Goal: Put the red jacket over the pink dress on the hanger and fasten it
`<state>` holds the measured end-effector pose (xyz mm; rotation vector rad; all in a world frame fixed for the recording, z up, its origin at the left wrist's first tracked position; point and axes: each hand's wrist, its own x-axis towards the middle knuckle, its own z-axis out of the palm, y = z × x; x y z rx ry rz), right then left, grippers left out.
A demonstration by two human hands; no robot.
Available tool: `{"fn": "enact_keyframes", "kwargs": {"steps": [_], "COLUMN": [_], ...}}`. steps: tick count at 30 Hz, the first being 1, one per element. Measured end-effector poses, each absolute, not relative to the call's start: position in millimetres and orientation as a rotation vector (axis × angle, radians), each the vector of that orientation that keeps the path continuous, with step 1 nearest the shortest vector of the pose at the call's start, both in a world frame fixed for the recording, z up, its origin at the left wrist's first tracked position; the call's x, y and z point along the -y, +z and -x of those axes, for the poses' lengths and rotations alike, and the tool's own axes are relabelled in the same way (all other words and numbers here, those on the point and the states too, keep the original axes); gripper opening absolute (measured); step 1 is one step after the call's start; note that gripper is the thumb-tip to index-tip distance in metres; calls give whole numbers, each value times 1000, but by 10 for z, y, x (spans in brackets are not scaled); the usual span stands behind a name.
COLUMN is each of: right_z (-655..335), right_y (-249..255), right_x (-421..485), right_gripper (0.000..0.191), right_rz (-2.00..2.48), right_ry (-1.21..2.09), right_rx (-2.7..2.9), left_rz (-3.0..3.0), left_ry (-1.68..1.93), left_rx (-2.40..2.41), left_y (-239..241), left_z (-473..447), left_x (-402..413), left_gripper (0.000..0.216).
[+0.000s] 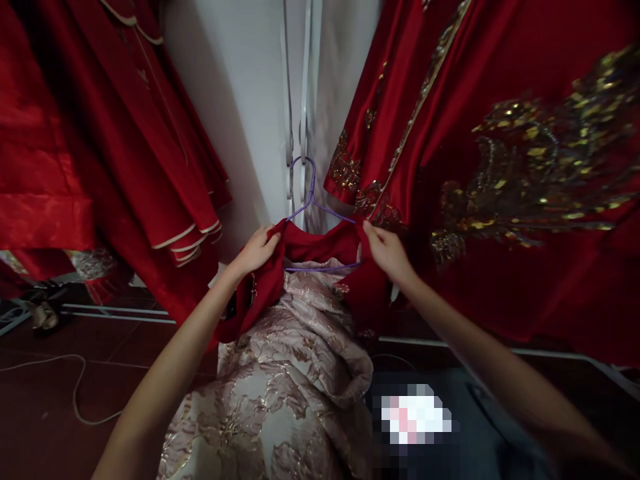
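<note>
In front of me a purple hanger [313, 193] has its hook up by the white metal bars, and whether it hangs on them I cannot tell. A red jacket [320, 243] lies over its shoulders with the front spread apart. My left hand [257, 252] grips the jacket's left shoulder, thumb on top. At the opposite shoulder my right hand [387, 250] pinches the red cloth. A pale pink brocade garment with gold flowers [300, 373] drapes from the hanger's lower bar, between my forearms.
Red garments [165, 153] hang on the left, and red ones with gold sequins [540, 160] on the right. White metal bars [305, 87] stand before a pale wall. A white cable [77, 393] trails over the dark floor; shoes [45, 315] stand at far left. A blurred patch [415, 415] lies lower right.
</note>
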<state>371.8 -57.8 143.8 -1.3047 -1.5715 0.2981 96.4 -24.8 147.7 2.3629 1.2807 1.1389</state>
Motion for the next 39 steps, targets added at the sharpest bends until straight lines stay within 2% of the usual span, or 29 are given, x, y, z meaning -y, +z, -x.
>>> {"fn": "enact_keyframes", "kwargs": {"steps": [5, 11, 15, 20, 27, 31, 39], "right_z": [-2973, -3024, -3102, -3016, -3103, -3101, -3072], "right_y": [1271, 1228, 1094, 1034, 912, 867, 919], "right_x": [760, 847, 760, 758, 769, 804, 827], "right_gripper": [40, 15, 13, 8, 17, 21, 19], "right_rz": [1180, 1017, 960, 823, 710, 756, 843], "right_ry": [264, 344, 511, 740, 1086, 1000, 760], "right_rx": [1888, 1797, 1754, 1848, 1705, 1722, 1740], "left_rz": [-2420, -2476, -2334, -2341, -1777, -1650, -1895], "left_ry": [1166, 1401, 1345, 1158, 1507, 1543, 1372], "left_rx": [-1421, -1684, -1587, -1123, -968, -1001, -1079], "left_y": [1463, 1388, 1213, 1078, 842, 798, 963], "left_z": [-908, -929, -1120, -1409, -1427, -1410, -1364], "left_x": [231, 523, 780, 870, 845, 866, 932], "left_gripper": [19, 12, 8, 26, 27, 17, 10]}}
